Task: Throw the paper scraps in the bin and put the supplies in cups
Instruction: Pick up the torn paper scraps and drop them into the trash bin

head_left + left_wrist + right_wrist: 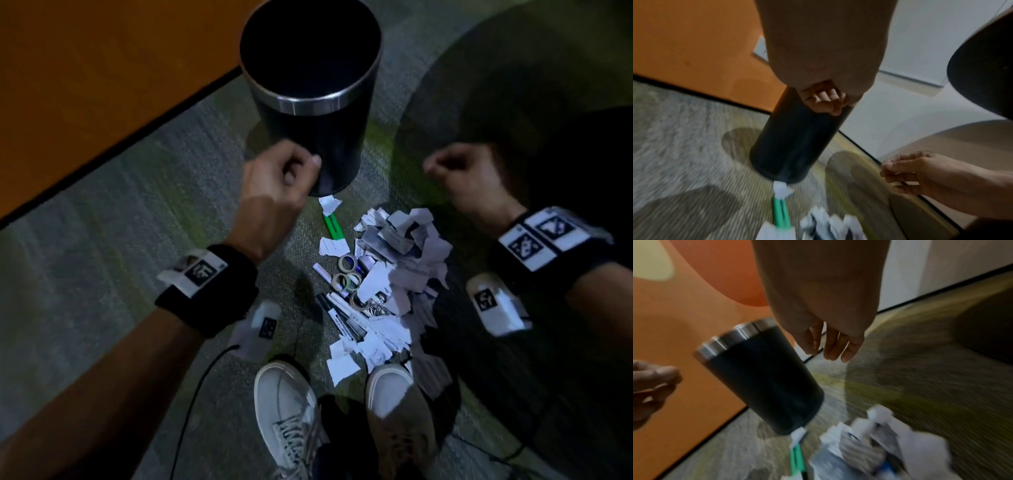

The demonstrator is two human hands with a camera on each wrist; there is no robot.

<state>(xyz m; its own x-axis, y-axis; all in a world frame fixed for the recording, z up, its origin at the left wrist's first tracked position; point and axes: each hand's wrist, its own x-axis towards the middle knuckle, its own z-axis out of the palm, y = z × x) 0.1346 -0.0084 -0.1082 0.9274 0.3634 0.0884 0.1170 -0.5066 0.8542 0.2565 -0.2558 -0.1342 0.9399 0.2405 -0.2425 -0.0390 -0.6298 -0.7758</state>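
A black bin (308, 113) with a steel rim stands upright on the carpet; it also shows in the wrist views (797, 138) (766, 386). My left hand (291, 168) hovers by its near side with fingers curled into the palm (824, 99), holding nothing I can see. My right hand (452, 168) hangs to the right of the bin, fingers relaxed and pointing down (830, 347), empty. Below both hands lies a heap of paper scraps (404, 260). Mixed in are a green highlighter (334, 228), tape rolls (346, 279) and markers (342, 311). No cups are in view.
An orange wall (85, 85) with a black skirting runs along the left. A dark round shape (548, 85) fills the right side. My white shoes (284, 411) stand just behind the heap, and a black cable (195, 394) trails at the lower left.
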